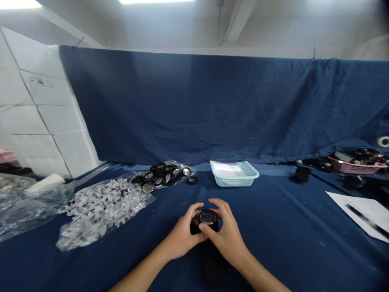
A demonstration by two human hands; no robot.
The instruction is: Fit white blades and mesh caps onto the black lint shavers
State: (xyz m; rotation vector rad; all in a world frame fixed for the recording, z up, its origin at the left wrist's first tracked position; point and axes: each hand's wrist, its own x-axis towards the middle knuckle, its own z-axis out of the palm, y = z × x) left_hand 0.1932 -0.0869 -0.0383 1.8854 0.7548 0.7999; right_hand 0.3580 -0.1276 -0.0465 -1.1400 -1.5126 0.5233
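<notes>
In the middle near the front of the table, my left hand (186, 233) curls around the left side of a black cylindrical part. A round black cap (208, 217) with a shiny, glassy top face sits on its upper end. My right hand (227, 232) wraps the cap from the right, its thumb pressed against the near rim and its fingers behind. Much of the part below the cap is hidden by my hands. A dark patch extends below it toward me; I cannot tell whether it is shadow or an object.
Beyond my hands stands a light-blue basket (235, 181) with white paper inside. To its left, several black round caps (162, 175) lie by a bag of white plastic pieces (106, 207). At right are paper (361, 211), a pen (367, 221) and a pink basket (355, 167).
</notes>
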